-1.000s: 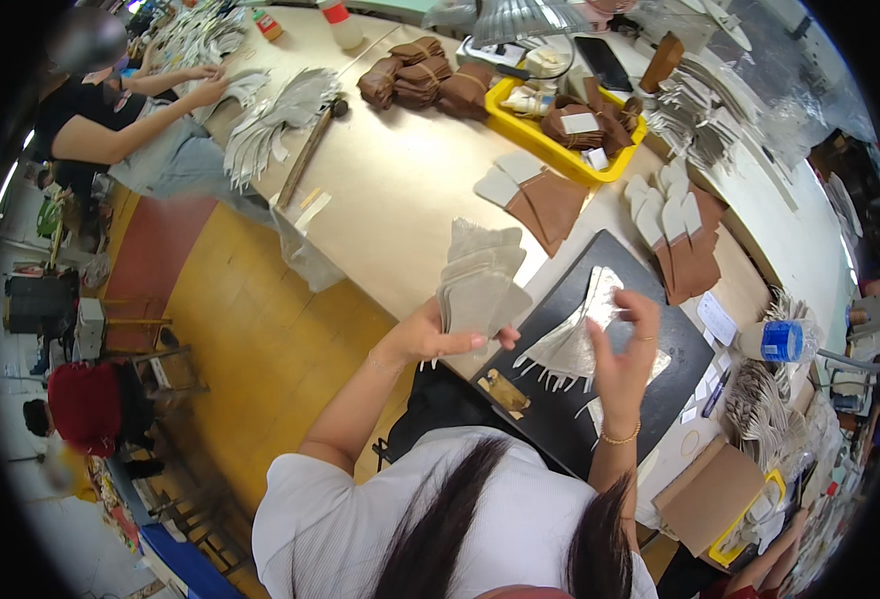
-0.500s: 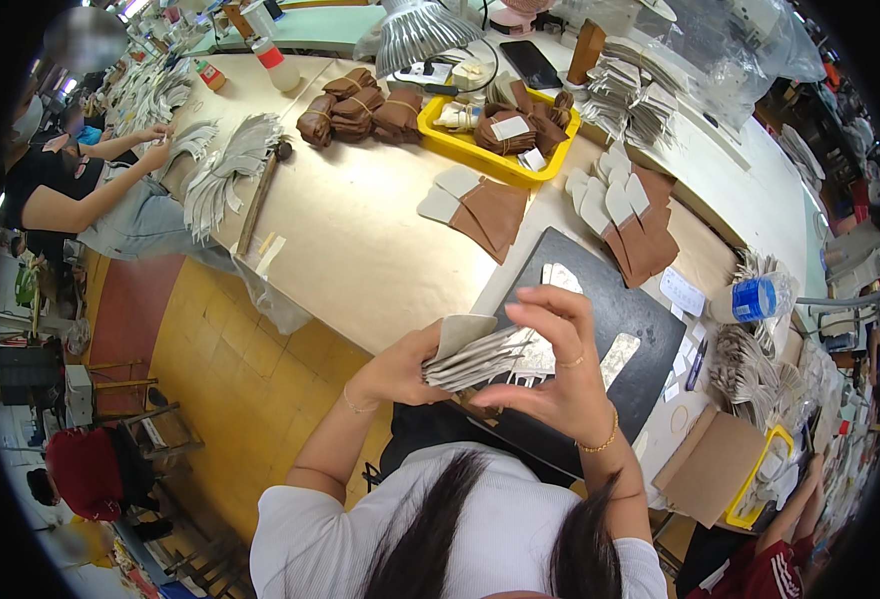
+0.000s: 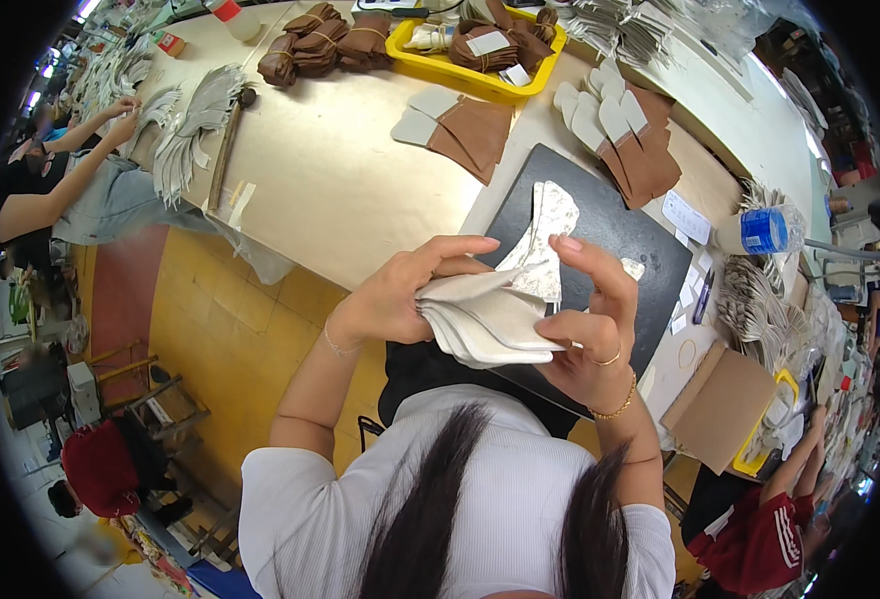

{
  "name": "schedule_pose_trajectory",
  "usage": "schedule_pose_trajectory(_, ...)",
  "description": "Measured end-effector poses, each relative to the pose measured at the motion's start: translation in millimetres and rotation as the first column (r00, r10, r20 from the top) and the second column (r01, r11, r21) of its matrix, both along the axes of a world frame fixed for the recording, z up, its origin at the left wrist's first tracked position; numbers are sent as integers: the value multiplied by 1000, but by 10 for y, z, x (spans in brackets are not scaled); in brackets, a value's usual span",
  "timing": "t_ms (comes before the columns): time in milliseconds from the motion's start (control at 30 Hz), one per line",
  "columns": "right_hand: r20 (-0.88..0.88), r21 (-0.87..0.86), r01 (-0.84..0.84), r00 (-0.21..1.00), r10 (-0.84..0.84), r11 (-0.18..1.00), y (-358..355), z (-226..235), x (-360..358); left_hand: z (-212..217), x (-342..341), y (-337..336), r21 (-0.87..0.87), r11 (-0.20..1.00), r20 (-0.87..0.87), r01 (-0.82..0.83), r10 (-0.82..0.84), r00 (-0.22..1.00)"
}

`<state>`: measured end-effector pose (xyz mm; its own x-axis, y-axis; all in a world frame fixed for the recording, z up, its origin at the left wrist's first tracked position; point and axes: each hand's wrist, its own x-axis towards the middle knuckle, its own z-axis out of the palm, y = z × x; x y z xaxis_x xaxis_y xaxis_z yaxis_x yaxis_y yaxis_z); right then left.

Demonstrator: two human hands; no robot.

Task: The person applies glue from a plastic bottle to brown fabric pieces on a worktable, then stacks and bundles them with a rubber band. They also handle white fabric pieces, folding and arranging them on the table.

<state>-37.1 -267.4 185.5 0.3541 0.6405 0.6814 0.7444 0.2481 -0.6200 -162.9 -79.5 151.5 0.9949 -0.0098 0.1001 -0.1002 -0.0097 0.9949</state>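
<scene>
My left hand [image 3: 385, 299] is closed around one end of a stack of flat cream pieces [image 3: 490, 324], whose free edges fan apart. At the stack's right end my right hand [image 3: 595, 349] has a bent finger on the top edge, its thumb partly hidden below; another finger reaches forward. Just beyond the stack, mottled white pieces [image 3: 557, 212] lie on a black board [image 3: 650, 235]. A small mottled piece [image 3: 633, 268] shows beside my right fingers, mostly covered by them.
Brown pieces with pale grey ends [image 3: 475, 135] lie beyond the board, with another fan [image 3: 640, 150] farther right. A yellow tray [image 3: 460, 75] holds brown bundles. At right are a blue-labelled bottle [image 3: 765, 232], a pen [image 3: 703, 298] and cardboard [image 3: 720, 404]. Another person sits at left.
The stack has turned from edge-on to showing its broad cream faces, fanned. My right hand, formerly spread apart from it, has come onto its right end. The whole view has shifted.
</scene>
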Motion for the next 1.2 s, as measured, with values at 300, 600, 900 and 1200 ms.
schedule_pose_trajectory(300,-16,-9,92,996,-92,996,10,-42,-29,-216,19,-83,77,996,-81,51,-45,996)
schedule_pose_trajectory(600,-385,70,-86,917,107,994,-98,-301,-82,-161,81,-272,-269,957,-71,112,-135,988)
schedule_pose_trajectory(900,-659,-57,-220,741,129,974,-134,-413,-134,-312,157,-486,-408,911,27,66,-60,998)
schedule_pose_trajectory(1200,-623,-49,-137,778,76,989,-221,-480,-134,-311,189,-465,-351,936,-149,-30,-24,989)
